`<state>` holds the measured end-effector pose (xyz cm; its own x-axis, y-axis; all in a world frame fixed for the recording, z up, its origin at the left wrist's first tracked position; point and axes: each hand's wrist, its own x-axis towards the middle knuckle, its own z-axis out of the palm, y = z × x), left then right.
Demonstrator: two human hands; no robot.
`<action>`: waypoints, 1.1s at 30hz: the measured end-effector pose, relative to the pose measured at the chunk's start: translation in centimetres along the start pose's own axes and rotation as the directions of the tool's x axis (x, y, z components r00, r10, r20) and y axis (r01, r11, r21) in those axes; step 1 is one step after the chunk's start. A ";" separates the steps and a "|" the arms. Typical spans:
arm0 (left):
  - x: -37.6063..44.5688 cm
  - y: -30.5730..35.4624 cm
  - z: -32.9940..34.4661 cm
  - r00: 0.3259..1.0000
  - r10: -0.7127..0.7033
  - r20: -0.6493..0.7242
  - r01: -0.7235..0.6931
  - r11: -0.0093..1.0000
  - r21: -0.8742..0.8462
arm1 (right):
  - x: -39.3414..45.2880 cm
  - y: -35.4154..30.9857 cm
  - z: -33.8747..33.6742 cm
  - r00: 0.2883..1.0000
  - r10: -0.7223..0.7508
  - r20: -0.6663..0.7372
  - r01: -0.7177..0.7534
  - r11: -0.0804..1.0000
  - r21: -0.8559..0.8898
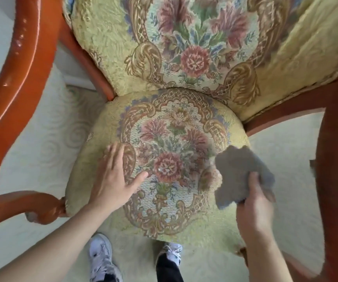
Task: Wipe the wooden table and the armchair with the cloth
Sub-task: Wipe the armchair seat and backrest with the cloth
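1. On the seat [164, 151] of the armchair [17, 98], the left hand [114, 174] lay palm down, fingers released and spread flat on the floral fabric, left of the central red flower.
2. At the seat's right edge, the right hand [253, 204] grasped a grey cloth [243, 174]; thumb and fingers were clenched on its lower part, while the bunched upper part stood free above the hand.
3. Whether the cloth touched the upholstery could not be told; it was blurred and lay over the seat's right margin.
4. Behind the seat rose the backrest [194, 41], padded in the same yellow fabric with flowers and scrolls.
5. Glossy reddish-brown wooden arms curved along both sides: the left arm [11, 123] ended in a carved scroll beside the seat's front corner, and the right arm [335, 159] ran down the frame's right edge.
6. Beneath the chair lay a pale carpet [48, 143] with a faint swirl pattern.
7. Below the seat's front edge showed two white shoes [101, 255] and dark trouser legs [168, 269].
8. No wooden table could be seen in this view.
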<state>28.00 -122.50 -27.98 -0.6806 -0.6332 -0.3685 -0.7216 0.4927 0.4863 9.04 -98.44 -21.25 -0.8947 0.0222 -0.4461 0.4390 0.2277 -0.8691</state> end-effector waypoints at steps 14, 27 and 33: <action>1.7 -2.6 4.1 0.977 0.196 -0.081 -0.149 0.905 0.398 | 3.8 7.5 7.3 0.964 -0.237 0.120 0.259 0.739 -0.622; 1.8 -2.6 4.3 0.967 0.229 -0.112 -0.165 0.897 0.411 | -0.8 7.1 14.5 0.722 -0.292 0.627 0.692 0.291 -0.661; 1.8 -2.8 4.0 0.961 0.256 -0.100 -0.190 0.882 0.432 | -2.7 8.5 9.7 0.562 -0.219 0.797 0.817 0.294 -0.495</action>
<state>28.31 -122.67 -33.15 -0.8267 -0.5421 -0.1506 -0.5614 0.8126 0.1569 16.01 -105.98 -29.51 -0.5338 -0.8136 -0.2304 -0.6427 0.5675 -0.5147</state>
